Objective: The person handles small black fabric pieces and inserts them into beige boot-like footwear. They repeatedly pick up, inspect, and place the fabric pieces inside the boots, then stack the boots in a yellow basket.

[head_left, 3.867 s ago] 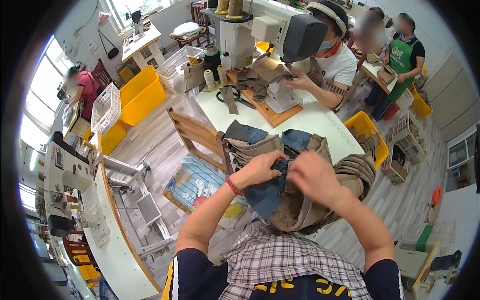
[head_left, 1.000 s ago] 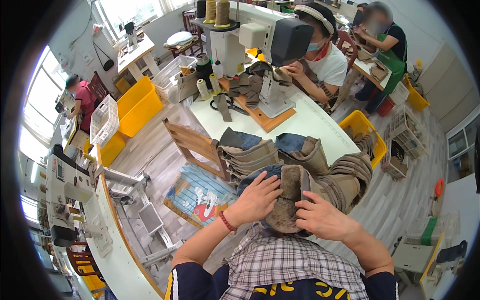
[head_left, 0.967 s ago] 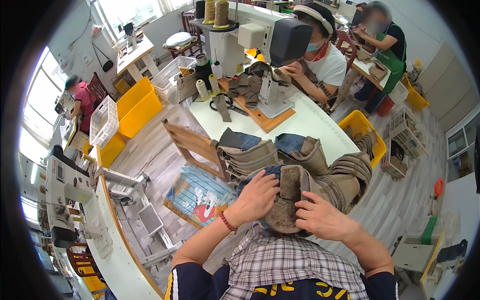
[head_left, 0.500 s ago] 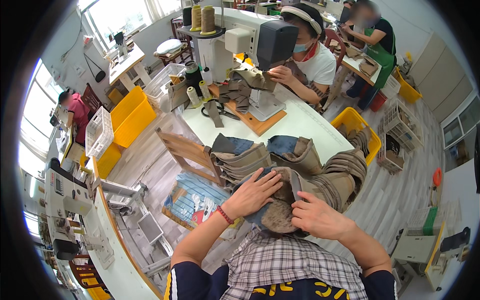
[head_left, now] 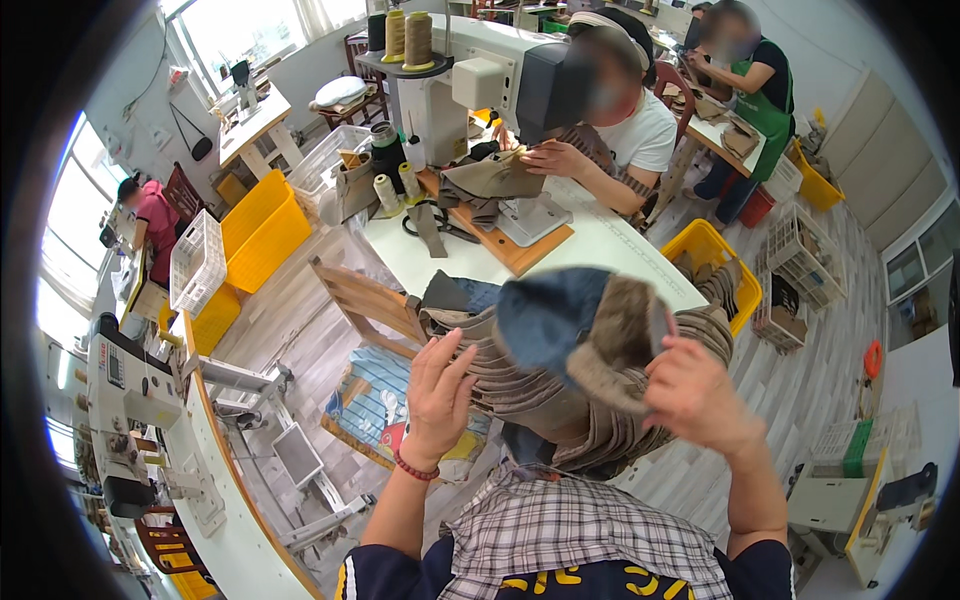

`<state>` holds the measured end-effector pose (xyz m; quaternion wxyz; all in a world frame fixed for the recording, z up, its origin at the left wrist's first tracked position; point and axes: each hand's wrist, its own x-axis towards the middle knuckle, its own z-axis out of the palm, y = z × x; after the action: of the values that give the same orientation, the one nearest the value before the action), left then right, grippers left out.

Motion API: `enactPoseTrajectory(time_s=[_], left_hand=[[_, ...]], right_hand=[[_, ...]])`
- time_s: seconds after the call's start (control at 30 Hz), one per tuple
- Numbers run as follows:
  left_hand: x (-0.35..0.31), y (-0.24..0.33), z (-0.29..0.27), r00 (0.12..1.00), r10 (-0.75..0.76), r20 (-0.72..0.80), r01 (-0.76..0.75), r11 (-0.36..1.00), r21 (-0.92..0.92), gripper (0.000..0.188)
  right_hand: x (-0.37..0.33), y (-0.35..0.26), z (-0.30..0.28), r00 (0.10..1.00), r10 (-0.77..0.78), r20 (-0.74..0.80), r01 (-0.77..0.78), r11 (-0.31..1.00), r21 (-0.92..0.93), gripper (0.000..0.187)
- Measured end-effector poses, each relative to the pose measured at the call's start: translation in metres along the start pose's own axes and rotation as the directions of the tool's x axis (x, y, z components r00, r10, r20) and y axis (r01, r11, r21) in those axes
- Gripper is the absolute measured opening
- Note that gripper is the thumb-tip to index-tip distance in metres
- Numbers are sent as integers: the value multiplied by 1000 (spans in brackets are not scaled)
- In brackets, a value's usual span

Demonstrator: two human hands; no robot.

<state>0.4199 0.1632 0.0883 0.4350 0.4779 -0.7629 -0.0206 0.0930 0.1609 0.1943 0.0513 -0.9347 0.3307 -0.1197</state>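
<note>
My right hand (head_left: 700,395) grips the edge of a fur-lined shoe upper (head_left: 632,322), lifted above the near end of the table. Its blue lining and brown fur face up, somewhat blurred by motion. My left hand (head_left: 432,400), with a red bead bracelet at the wrist, is raised left of the upper. Its fingers are extended and hold nothing. Beneath and between my hands lies a thick stack of nested tan-grey uppers (head_left: 525,390). Behind my left hand, another upper with blue lining (head_left: 460,294) shows on the table.
Across the white table (head_left: 400,245), a co-worker (head_left: 640,130) handles grey pieces (head_left: 490,185) at a sewing machine (head_left: 440,110). A yellow basket (head_left: 740,300) stands to the right. On the left are a wooden chair (head_left: 370,300) and a second machine table (head_left: 215,470).
The upper has been lifted off the near stack, up and away from me, in my right hand. My left hand has let go of it and drawn back left. The co-worker's grey pieces shifted.
</note>
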Motion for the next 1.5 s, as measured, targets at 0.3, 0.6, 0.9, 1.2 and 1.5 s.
enactPoseTrajectory(time_s=[0.3,0.6,0.9,1.2,1.5], left_hand=[[-29,-11,6,983,-185,5,185,977,-105,29],[-44,-24,17,956,-291,46,294,941,-168,27],[-43,-44,25,953,-299,45,302,951,-73,24],[-17,-64,48,930,-365,-38,361,930,-71,22],[-13,-59,65,947,-320,-8,316,940,-124,29]], right_hand=[[-10,170,42,917,395,-60,-393,919,34,39],[-4,270,133,824,565,45,-560,800,216,48],[1,277,153,776,618,125,-625,727,285,65],[87,183,142,949,268,-167,-224,944,244,34],[187,106,201,953,-67,297,-160,718,677,32]])
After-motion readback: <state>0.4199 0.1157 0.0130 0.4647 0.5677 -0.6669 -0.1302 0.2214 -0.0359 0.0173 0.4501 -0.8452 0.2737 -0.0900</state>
